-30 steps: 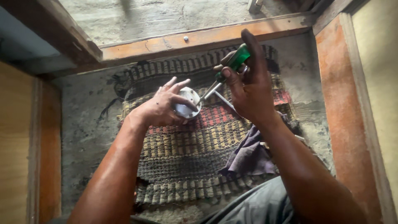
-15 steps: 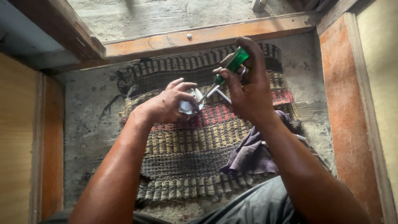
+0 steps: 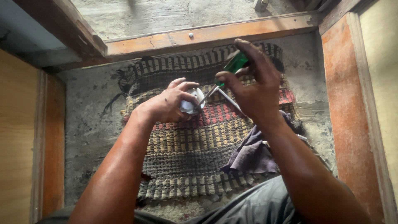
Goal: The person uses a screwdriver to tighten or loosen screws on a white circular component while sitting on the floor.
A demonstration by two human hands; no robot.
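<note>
My left hand grips a small round silvery metal part above a striped woven mat. My right hand holds a screwdriver with a green handle; its metal shaft slants down-left and its tip meets the round part. A second thin metal rod sticks out below my right hand, slanting down-right. My fingers hide most of the round part.
A dark purple cloth lies on the mat by my right forearm. A wooden beam with a screw head crosses the far side. Orange-painted wood borders the right, a wooden panel the left. Rough concrete floor surrounds the mat.
Both hands have stayed together on the round part. My right hand has shifted slightly and turned the screwdriver handle; the view has drifted a little.
</note>
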